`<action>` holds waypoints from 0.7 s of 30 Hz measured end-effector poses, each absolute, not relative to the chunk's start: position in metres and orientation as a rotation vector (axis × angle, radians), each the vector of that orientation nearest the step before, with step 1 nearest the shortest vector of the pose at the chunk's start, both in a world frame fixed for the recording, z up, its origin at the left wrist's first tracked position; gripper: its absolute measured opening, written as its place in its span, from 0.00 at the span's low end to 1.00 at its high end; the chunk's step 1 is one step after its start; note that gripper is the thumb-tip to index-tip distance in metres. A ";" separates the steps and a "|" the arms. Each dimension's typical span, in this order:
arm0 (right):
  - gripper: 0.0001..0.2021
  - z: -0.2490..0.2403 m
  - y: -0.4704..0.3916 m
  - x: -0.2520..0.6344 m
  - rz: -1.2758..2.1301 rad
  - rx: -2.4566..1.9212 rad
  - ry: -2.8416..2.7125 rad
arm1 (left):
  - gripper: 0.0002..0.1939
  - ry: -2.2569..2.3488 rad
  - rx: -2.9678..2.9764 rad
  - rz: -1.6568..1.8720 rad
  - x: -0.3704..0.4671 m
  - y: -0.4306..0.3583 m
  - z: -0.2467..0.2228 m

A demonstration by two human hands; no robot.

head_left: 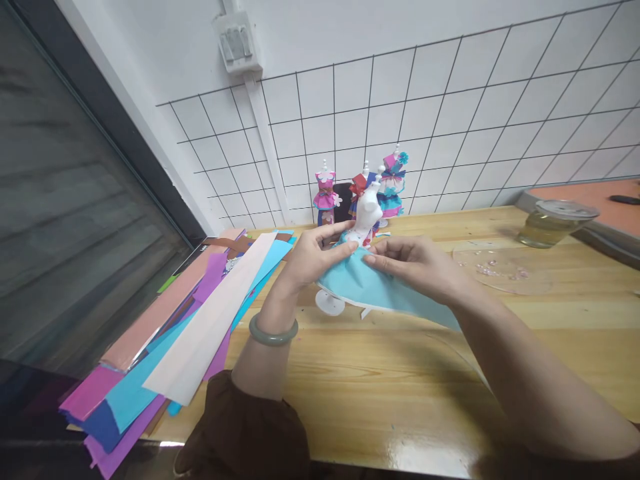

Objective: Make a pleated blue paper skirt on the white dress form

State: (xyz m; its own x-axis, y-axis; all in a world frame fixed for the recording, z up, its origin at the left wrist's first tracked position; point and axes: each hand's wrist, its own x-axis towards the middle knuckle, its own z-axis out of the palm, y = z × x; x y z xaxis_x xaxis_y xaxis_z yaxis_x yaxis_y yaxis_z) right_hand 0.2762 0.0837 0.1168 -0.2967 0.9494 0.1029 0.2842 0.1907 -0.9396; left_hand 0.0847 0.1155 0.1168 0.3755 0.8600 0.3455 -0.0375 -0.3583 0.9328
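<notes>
A small white dress-form mannequin (369,208) leans to the right in front of me, its round base (330,303) showing below. Light blue crepe paper (373,287) is gathered in folds about its waist, and a long end trails right under my right forearm. My left hand (314,259) is closed at the waist, thumb pressing the gathers against the mannequin. With thumb and fingers together, my right hand (415,263) pinches the paper's upper edge just to the right of the waist. The fingers behind the mannequin are partly hidden.
Coloured crepe paper strips (215,320) lie in a pile at left. Several dressed mini mannequins (326,193) stand against the tiled wall. At right are a clear plate (505,270) with small bits and a lidded glass jar (556,223), beside an orange-topped surface (607,207).
</notes>
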 end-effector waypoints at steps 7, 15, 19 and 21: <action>0.16 0.113 0.085 0.277 1.067 -1.117 -1.711 | 0.28 0.671 1.582 1.109 0.084 0.115 0.119; 0.16 0.117 0.078 0.276 1.029 -1.101 -1.710 | 0.29 0.688 1.579 1.070 0.083 0.114 0.119; 0.16 0.118 0.079 0.278 0.955 -1.144 -1.739 | 0.27 0.696 1.574 1.117 0.078 0.114 0.121; 0.16 0.118 0.080 0.280 0.974 -1.154 -1.773 | 0.26 0.702 1.575 1.163 0.074 0.115 0.123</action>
